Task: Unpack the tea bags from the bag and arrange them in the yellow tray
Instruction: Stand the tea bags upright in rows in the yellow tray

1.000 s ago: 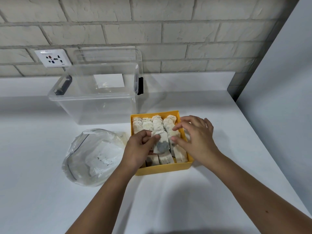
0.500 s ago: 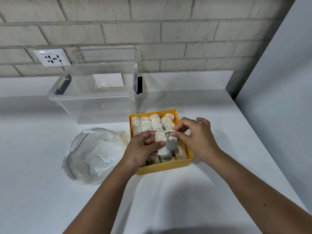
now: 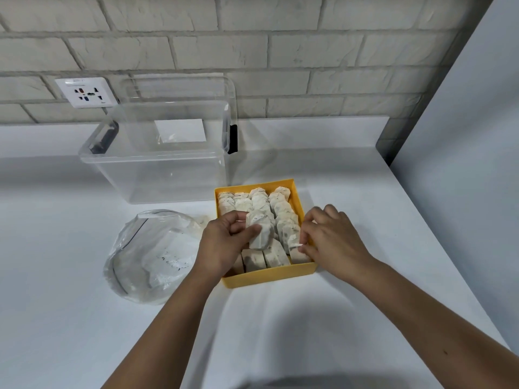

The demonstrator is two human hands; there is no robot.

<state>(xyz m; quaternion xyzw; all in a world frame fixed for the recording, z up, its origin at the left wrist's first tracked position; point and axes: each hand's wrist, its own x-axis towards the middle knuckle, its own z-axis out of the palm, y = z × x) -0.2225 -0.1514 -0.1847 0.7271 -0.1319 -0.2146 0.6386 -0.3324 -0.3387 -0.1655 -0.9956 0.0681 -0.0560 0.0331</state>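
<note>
The yellow tray (image 3: 269, 276) was nearly full; the left hand (image 3: 224, 242) pinched one tea bag (image 3: 259, 231), the right hand (image 3: 331, 240) gripped another's tag at three o'clock.

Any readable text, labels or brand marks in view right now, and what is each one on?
No text can be read.
Wall socket: small print along its top edge and bottom corner, too small to read.
Clear storage box: white label looks blank.
Plastic bag: dark specks, no legible print.
Tea bags and yellow tray: no markings visible.
</note>
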